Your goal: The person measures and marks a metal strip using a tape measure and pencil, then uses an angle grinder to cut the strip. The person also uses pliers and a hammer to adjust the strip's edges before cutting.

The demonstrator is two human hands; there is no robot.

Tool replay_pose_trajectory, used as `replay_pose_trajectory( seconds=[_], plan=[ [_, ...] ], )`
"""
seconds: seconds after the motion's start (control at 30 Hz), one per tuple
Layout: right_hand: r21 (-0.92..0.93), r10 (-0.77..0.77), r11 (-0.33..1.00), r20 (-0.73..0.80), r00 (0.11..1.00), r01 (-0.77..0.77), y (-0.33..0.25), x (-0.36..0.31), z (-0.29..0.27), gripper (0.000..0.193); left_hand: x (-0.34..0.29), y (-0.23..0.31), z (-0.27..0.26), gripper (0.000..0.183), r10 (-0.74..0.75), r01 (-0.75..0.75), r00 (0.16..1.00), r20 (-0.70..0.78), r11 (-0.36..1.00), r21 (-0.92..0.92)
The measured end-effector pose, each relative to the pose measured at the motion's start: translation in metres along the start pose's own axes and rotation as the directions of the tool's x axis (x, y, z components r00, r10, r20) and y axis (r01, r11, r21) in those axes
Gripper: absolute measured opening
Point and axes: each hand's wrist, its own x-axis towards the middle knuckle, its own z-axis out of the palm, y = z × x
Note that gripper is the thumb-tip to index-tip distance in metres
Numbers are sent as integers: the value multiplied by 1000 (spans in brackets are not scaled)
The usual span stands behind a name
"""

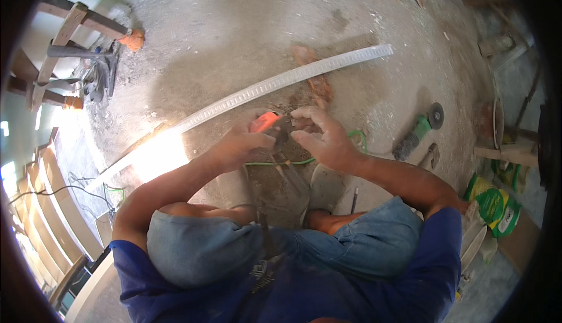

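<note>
The fingers of the left hand [237, 143] are closed around an orange-and-black handheld tool [265, 122], held above the floor [216, 71] between the knees, while those of the right hand [329, 140] are bent, with thumb and forefinger parted just beside its dark end; whether they pinch anything I cannot tell. Beyond the hands, a long, pale slotted strip [287, 79] lies slantwise across a reddish-brown piece [320, 89], and a green cable [260, 164] runs below the tool. Farther right lie a green angle grinder [420, 128] and a green-and-yellow packet [493, 206].
</note>
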Motion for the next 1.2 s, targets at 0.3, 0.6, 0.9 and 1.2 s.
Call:
replay_pose_trajectory(
  seconds=[0.3,0.6,0.9,1.2],
  plan=[
    [233,514,801,205,833,-552,13,3,2,30,2,-14,16,63,1,-59,990,141,912,406],
    [98,597,755,304,742,-648,2,6,12,31,1,-36,1,69,44,-153,982,184,754,639],
    [-4,497,829,464,733,-559,10,12,12,38,-12,-6,13,74,-257,94,954,153,744,661],
    [157,401,818,535,744,-554,7,1,-7,23,-10,-4,4,45,-263,-1,931,251,689,725]
  ],
)
